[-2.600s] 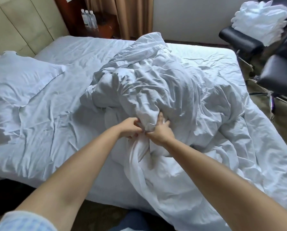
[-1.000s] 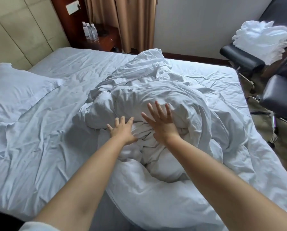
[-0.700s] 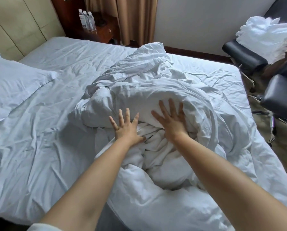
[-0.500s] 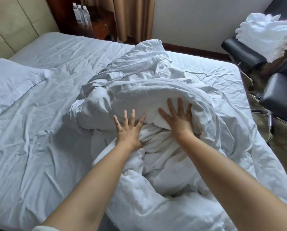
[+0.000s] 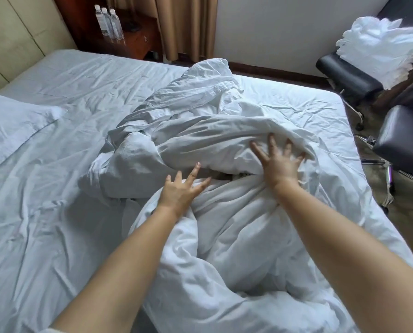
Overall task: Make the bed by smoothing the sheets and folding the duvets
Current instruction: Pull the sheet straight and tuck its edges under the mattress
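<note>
Since half a second ago the two hands have drawn apart: the right hand (image 5: 278, 162) has slid out to the right along the upper fold of the duvet (image 5: 224, 145), and the left hand (image 5: 180, 189) now lies lower, on the near mound of the same duvet. Both hands are flat, their fingers (image 5: 271, 144) straight and spread wide, pressing on the cloth and gripping nothing.

That duvet is a crumpled white heap in the middle and right of the bed (image 5: 44, 236), its near part spilling over the edge of the bed toward the person. Around it lies the pale bottom sheet (image 5: 85, 87), creased all over. A pillow (image 5: 11, 126) lies at the left edge, against the padded beige headboard (image 5: 13, 39).

Beyond the far corner of the bed stands a dark wooden nightstand (image 5: 133, 42) with three clear water bottles (image 5: 109, 22) close together on it. Tan curtains (image 5: 186, 27) hang beside it, next to a plain white wall (image 5: 272, 27) with a dark skirting board. To the right of the bed are black padded chairs (image 5: 402, 140) on metal legs with castors, and on the farther one rests a stack of folded white linen (image 5: 380, 42). The floor there is brownish carpet (image 5: 407, 212).
</note>
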`<action>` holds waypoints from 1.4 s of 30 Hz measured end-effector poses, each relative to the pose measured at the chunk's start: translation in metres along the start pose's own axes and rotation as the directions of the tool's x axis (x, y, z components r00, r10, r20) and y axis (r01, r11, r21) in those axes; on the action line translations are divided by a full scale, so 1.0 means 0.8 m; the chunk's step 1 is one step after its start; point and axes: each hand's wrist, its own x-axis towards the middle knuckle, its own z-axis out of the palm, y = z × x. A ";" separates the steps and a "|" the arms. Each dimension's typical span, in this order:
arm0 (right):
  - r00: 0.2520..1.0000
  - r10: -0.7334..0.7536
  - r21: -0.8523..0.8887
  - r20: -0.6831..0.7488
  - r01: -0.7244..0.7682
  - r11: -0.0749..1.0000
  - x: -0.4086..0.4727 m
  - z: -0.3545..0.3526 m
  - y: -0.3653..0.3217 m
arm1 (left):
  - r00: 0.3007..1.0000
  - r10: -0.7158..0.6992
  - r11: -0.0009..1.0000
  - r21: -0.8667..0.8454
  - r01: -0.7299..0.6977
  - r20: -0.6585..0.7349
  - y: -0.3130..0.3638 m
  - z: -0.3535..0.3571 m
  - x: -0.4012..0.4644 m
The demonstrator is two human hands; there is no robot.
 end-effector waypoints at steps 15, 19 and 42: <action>0.951 0.239 0.008 0.194 -0.245 0.969 -0.022 0.067 0.017 | 0.804 -0.238 0.936 -0.092 0.340 0.545 -0.001 -0.013 -0.035; 0.964 0.215 0.009 0.158 -0.220 0.976 -0.043 0.050 0.003 | 0.797 -0.271 0.907 -0.135 0.399 0.539 0.000 -0.026 -0.047; 0.948 -0.276 0.431 0.156 0.186 0.883 -0.345 0.120 -0.105 | 0.768 -0.298 0.880 -0.149 0.452 0.567 0.109 -0.084 -0.249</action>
